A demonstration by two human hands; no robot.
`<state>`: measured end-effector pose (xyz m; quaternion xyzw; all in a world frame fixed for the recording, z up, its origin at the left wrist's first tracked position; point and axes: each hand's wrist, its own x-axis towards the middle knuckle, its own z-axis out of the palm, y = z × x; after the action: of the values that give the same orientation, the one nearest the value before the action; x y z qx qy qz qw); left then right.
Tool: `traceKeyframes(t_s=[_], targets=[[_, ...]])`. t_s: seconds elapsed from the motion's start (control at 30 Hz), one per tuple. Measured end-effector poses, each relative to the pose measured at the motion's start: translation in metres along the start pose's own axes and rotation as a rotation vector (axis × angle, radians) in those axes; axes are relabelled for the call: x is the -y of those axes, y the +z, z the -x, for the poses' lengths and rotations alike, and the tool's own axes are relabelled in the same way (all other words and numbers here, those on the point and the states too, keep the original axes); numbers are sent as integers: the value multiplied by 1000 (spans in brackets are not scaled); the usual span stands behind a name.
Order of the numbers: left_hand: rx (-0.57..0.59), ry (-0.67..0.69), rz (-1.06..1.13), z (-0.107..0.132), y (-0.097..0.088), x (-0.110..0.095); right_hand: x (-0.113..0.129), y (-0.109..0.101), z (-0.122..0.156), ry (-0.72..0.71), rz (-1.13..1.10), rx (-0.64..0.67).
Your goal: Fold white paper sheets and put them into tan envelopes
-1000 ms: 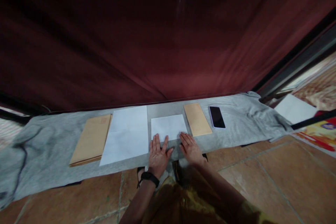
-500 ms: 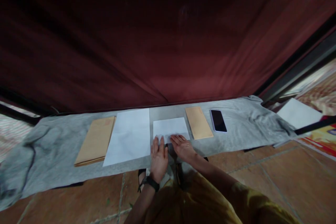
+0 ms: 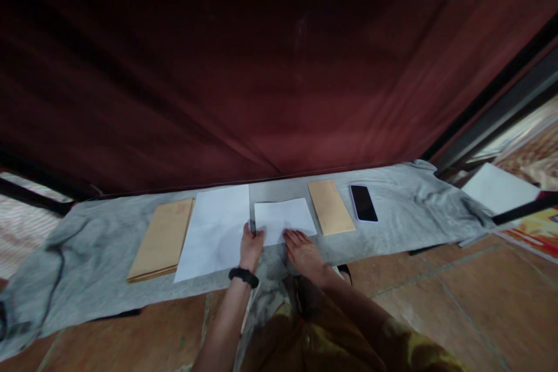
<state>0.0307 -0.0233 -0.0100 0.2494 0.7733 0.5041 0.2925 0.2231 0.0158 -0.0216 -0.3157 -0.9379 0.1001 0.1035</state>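
Observation:
A white sheet of paper (image 3: 285, 215), apparently folded, lies in front of me on the grey cloth. At its lower left corner my left hand (image 3: 251, 249), with a dark band on the wrist, pinches the edge between thumb and fingers. My right hand (image 3: 304, 251) rests with outstretched fingers on the near edge, toward the right. Close by on the left is a larger white sheet stack (image 3: 213, 232). A single brown envelope (image 3: 331, 207) lies just to the right of the paper.
Brown envelopes (image 3: 161, 238) are piled left of the large white sheets. A phone (image 3: 363, 203) with a dark screen lies right of the single envelope. Grey cloth (image 3: 414, 203) covers the narrow bench, and a dark red curtain (image 3: 279, 99) hangs behind it. Tiled floor (image 3: 436, 285) shows below.
My left hand has shifted left from the paper's near edge to its lower left corner, its fingers now closed there. The right hand stays almost in place.

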Motion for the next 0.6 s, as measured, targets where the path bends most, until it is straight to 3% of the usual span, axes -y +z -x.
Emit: traceKeyframes(t_s=[0.17,0.33,0.6], targets=[[56,-102,137,9,-7,-17,4,-2,2,21,-13,-58],[84,-148,286,44,-12,-24,10,-7,-1,57,12,-167],[49,-202,635,92,19,-24,-9,-19,-18,-9,-89,-329]])
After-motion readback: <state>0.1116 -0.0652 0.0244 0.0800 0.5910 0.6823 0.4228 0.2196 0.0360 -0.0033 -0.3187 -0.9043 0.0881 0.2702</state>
